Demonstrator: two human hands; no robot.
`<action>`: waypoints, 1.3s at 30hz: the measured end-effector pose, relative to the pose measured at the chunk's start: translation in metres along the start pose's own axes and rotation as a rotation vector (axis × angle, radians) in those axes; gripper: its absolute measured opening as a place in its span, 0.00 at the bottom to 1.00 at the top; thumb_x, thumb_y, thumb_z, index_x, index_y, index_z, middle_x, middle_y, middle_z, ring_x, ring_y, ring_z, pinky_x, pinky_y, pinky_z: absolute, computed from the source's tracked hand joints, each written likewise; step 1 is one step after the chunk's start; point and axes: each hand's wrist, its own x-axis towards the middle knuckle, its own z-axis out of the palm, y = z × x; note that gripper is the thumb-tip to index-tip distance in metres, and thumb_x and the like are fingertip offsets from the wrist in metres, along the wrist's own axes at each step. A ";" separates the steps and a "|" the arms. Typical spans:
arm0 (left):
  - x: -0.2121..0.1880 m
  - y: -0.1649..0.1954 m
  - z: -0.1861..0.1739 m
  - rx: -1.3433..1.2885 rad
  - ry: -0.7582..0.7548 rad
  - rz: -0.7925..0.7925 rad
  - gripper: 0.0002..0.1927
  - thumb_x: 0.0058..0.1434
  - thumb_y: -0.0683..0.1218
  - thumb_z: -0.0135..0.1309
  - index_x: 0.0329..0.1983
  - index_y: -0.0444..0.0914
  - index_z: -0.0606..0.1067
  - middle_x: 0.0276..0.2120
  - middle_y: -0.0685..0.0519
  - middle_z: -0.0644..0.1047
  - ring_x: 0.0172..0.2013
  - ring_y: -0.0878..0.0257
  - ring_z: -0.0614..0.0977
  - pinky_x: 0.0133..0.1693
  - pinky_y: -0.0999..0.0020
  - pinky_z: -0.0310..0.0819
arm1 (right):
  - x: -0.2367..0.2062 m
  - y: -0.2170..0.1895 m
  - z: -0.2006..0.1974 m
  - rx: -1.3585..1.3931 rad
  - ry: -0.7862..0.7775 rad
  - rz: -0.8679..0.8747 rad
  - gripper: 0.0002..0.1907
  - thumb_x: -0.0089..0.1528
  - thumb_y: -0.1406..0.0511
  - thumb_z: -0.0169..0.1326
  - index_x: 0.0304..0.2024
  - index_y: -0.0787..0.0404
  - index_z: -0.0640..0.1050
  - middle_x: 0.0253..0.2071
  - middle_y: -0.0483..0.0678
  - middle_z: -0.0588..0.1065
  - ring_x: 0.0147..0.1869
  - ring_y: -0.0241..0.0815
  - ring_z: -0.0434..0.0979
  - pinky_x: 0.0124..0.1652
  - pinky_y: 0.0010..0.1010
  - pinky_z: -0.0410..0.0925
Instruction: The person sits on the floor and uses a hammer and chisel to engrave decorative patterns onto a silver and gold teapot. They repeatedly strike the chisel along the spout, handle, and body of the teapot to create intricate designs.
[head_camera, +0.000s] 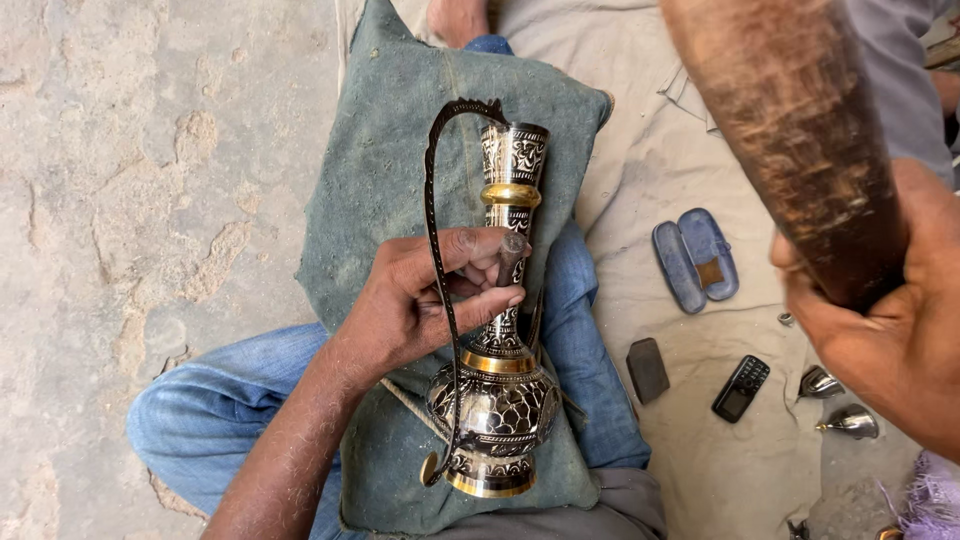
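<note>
An engraved black-and-brass jug with a long neck and a thin curved handle lies on a grey-green cloth across my lap. My left hand rests on the jug's neck and pinches a short metal punch upright against it. My right hand is raised at the right edge, gripping a thick brown wooden mallet that points up and left above the jug.
A beige sheet covers the ground on the right. On it lie an open blue spectacle case, a dark flat stone, a black keypad phone and two small metal cones. Bare concrete floor lies at the left.
</note>
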 end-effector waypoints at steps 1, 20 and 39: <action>0.000 0.000 0.000 -0.006 -0.001 0.008 0.25 0.61 0.42 0.69 0.61 0.40 0.75 0.35 0.56 0.80 0.35 0.70 0.82 0.37 0.76 0.81 | 0.000 0.001 0.001 0.092 0.004 -0.051 0.27 0.56 0.76 0.51 0.59 0.66 0.70 0.36 0.49 0.76 0.33 0.33 0.76 0.32 0.25 0.70; 0.002 0.003 -0.002 -0.005 -0.025 0.033 0.24 0.62 0.42 0.68 0.61 0.40 0.76 0.35 0.55 0.80 0.36 0.69 0.83 0.38 0.74 0.81 | 0.007 -0.001 0.012 -0.052 0.078 0.036 0.20 0.55 0.78 0.57 0.49 0.61 0.74 0.35 0.48 0.76 0.34 0.42 0.76 0.39 0.34 0.68; 0.002 0.010 -0.002 -0.004 -0.009 -0.135 0.23 0.59 0.45 0.69 0.57 0.40 0.77 0.31 0.58 0.80 0.31 0.72 0.81 0.31 0.75 0.78 | 0.001 0.004 0.018 -0.020 0.172 0.015 0.19 0.58 0.79 0.59 0.51 0.66 0.74 0.38 0.51 0.77 0.40 0.37 0.80 0.43 0.29 0.72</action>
